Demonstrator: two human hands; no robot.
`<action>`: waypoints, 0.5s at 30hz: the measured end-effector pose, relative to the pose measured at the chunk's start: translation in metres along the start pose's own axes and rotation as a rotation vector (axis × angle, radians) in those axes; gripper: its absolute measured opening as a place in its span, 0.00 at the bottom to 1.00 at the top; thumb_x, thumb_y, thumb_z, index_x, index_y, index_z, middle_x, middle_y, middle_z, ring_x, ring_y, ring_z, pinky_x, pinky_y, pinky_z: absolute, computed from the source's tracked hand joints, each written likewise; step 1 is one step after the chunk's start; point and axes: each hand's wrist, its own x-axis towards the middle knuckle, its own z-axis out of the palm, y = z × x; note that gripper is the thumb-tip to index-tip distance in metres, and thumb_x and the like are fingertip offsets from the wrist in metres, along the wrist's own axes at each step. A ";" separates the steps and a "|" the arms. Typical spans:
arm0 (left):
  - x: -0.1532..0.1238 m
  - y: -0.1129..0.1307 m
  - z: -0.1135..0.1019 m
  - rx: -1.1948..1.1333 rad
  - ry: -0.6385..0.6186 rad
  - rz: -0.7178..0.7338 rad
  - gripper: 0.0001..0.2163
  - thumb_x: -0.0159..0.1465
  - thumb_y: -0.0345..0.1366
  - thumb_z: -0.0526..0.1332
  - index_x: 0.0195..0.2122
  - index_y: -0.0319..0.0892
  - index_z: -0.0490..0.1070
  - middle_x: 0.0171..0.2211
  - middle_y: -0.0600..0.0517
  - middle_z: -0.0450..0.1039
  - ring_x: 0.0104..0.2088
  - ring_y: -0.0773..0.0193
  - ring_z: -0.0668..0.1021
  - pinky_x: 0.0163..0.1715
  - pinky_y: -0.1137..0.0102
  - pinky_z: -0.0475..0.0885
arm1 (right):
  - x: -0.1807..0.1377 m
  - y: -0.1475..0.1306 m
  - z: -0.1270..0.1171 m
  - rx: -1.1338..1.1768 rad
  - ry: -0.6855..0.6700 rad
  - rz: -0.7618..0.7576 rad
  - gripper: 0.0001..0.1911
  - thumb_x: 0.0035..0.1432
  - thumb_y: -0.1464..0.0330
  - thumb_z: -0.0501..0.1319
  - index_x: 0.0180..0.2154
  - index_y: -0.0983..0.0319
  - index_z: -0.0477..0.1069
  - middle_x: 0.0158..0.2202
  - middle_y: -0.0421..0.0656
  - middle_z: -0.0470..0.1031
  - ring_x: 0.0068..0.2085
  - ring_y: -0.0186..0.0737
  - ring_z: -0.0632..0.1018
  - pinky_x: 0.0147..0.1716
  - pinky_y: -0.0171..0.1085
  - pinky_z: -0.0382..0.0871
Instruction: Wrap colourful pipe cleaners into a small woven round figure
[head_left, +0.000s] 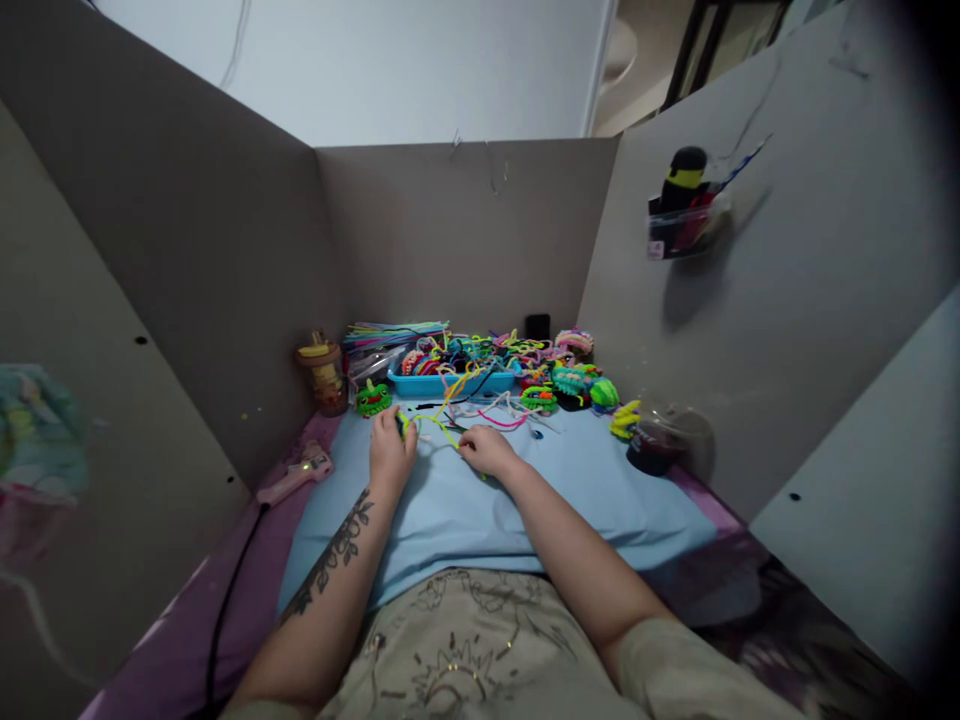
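My left hand [390, 452] rests on the light blue cloth [525, 500] with its fingers closed round a small green and yellow pipe-cleaner piece [405, 424]. My right hand [486, 449] lies a little to the right, fingers pinched on a yellow-green pipe cleaner [444, 428] that runs between both hands. Loose pink and white pipe cleaners [501, 412] lie just beyond the hands. A blue tray [450, 382] full of coloured pipe cleaners stands behind them.
Grey cardboard walls [225, 260] enclose the table on three sides. A pink glue gun [300, 474] with a black cord lies at the left. A small jar [324, 376], finished fuzzy figures [577, 382] and a dark bowl [652, 446] stand around. A holder [681, 215] hangs on the right wall.
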 end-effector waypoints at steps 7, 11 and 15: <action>-0.002 -0.002 0.004 -0.101 -0.070 0.022 0.18 0.64 0.39 0.55 0.54 0.39 0.60 0.50 0.40 0.64 0.53 0.51 0.69 0.55 0.54 0.66 | 0.001 -0.008 -0.006 0.162 0.213 0.046 0.06 0.54 0.69 0.56 0.29 0.59 0.71 0.25 0.40 0.75 0.28 0.38 0.74 0.30 0.34 0.65; -0.007 0.003 0.007 -0.160 -0.214 0.096 0.19 0.61 0.37 0.58 0.54 0.41 0.61 0.50 0.42 0.65 0.52 0.54 0.71 0.54 0.58 0.67 | 0.001 -0.011 -0.010 0.307 0.367 0.044 0.13 0.63 0.64 0.47 0.41 0.61 0.67 0.32 0.44 0.77 0.30 0.38 0.77 0.30 0.35 0.69; -0.011 0.008 0.009 -0.209 -0.336 0.150 0.20 0.60 0.35 0.60 0.54 0.42 0.62 0.49 0.44 0.65 0.51 0.56 0.71 0.53 0.60 0.69 | -0.003 -0.016 -0.006 0.375 0.367 -0.044 0.09 0.62 0.66 0.49 0.39 0.60 0.66 0.30 0.42 0.77 0.30 0.37 0.78 0.31 0.35 0.71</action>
